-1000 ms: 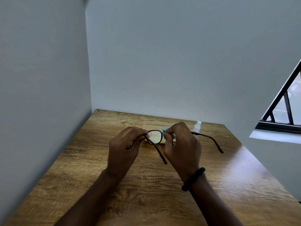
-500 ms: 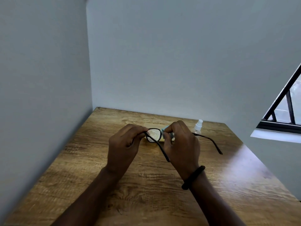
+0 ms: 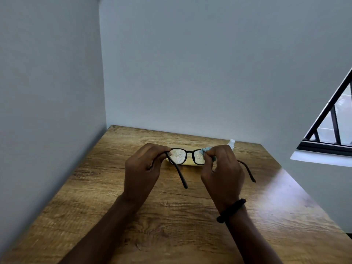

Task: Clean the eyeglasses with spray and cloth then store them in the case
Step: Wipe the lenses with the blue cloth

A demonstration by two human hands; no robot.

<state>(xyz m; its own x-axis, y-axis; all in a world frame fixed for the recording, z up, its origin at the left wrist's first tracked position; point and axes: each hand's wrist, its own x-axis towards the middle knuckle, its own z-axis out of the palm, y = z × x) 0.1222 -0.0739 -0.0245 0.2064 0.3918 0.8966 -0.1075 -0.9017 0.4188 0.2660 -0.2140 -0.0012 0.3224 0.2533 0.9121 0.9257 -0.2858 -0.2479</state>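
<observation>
At frame centre, the left hand (image 3: 142, 169) pinches the eyeglasses (image 3: 187, 156) at their left hinge, fingers closed. The right hand (image 3: 222, 169) presses a pale blue cloth (image 3: 206, 150) onto the other lens; light circular rubbing with a steady frame suits best. Behind lie a yellowish case (image 3: 188, 162) and spray bottle (image 3: 231, 143) on the wooden table (image 3: 171, 225), cornered by grey walls (image 3: 209, 63); a barred window (image 3: 331, 126) sits right.

No readable text anywhere

We find no lettering, label, brand, number or sign that we can read: none on the eyeglasses (image 3: 187, 155) we grip, none on the spray bottle (image 3: 231, 143) just beyond our right hand (image 3: 222, 175), none on the pale case (image 3: 188, 162) behind the lenses.
</observation>
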